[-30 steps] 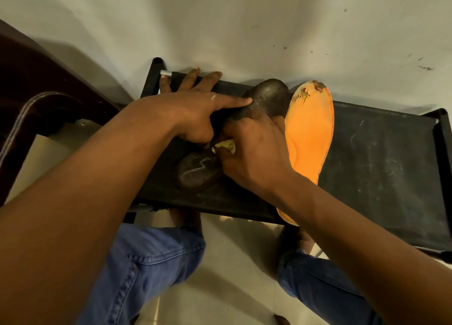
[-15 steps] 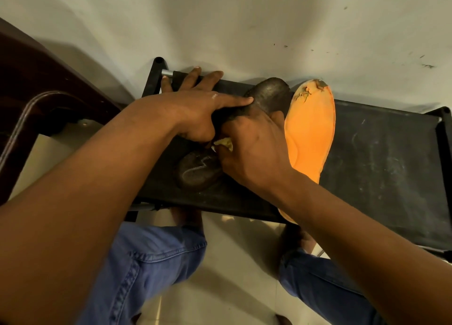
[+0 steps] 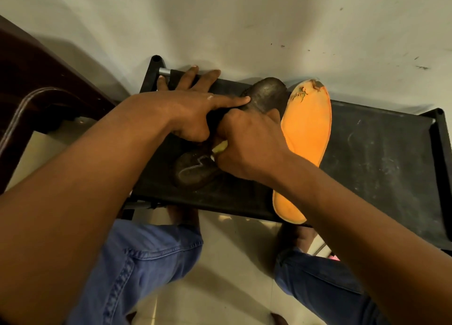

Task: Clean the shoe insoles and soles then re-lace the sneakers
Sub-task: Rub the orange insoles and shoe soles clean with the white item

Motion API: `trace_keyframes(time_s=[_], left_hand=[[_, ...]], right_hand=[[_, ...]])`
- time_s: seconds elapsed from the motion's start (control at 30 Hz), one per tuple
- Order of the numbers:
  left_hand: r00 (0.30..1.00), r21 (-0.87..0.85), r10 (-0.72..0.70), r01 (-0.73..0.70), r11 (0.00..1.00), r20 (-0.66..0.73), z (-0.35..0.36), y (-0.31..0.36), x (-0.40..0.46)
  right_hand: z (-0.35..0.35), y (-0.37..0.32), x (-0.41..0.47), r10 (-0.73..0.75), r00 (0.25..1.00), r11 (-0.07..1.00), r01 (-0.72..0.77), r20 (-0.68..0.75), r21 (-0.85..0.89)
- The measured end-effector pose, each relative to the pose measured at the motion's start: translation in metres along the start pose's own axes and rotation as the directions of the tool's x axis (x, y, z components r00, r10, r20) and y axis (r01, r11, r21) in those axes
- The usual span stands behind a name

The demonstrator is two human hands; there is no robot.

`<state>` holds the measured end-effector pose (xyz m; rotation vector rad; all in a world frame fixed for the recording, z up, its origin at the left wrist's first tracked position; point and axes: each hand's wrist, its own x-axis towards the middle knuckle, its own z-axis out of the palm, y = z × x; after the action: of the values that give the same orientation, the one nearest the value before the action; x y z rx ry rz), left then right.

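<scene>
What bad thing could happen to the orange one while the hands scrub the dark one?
The orange insole lies beside the dark insole, its heel end hanging past the black stand's front edge, under the right forearm. A bump from that arm might tip it onto the floor. Also, the right hand pinches only a small yellowish cloth, which might slip out while rubbing.

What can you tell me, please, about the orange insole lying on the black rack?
The orange insole lies flat on the black rack, toe toward the wall and heel jutting past the near edge. Its surface looks like matte foam or fabric, bright orange, with a thin darker rim. The toe end is torn and frayed, with dark patches. It sits beside the dark insole, and the right hand and forearm cross over its left side.
</scene>
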<state>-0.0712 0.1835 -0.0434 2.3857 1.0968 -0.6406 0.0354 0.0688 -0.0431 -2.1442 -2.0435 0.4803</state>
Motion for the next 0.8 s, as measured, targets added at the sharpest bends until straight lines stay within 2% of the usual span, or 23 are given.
trace_keyframes(time_s=[0.07,0.23,0.3,0.43,0.6,0.67,0.8], left_hand=[[1.0,0.001,0.0,0.0,1.0,0.007,-0.001,-0.002,0.001],[1.0,0.008,0.011,-0.011,1.0,0.012,-0.002,-0.002,0.001],[1.0,0.01,0.015,-0.015,1.0,0.012,-0.003,-0.002,0.001],[1.0,0.019,0.017,-0.017,1.0,0.008,-0.004,-0.004,0.002],[0.999,0.024,0.034,-0.034,0.999,0.013,-0.005,-0.005,0.002],[0.999,0.022,0.038,-0.038,0.999,0.009,-0.005,-0.005,0.001],[0.999,0.035,0.04,-0.039,0.999,-0.02,-0.002,-0.007,0.002]], right_hand=[[0.0,0.0,0.0,0.0,1.0,1.0,0.0,0.01,0.017],[0.02,-0.005,-0.006,0.046,0.98,0.999,-0.042,-0.192,0.02],[0.016,-0.005,-0.004,0.031,0.984,0.999,-0.032,-0.176,-0.001],[0.003,-0.001,0.001,-0.02,1.0,1.0,0.02,-0.018,-0.002],[0.024,-0.004,-0.004,0.039,0.981,0.998,-0.027,-0.189,0.061],[0.027,-0.005,-0.002,0.054,0.979,0.996,-0.038,-0.199,0.086],[0.016,-0.001,0.0,-0.001,0.999,0.997,0.004,-0.037,0.072]])
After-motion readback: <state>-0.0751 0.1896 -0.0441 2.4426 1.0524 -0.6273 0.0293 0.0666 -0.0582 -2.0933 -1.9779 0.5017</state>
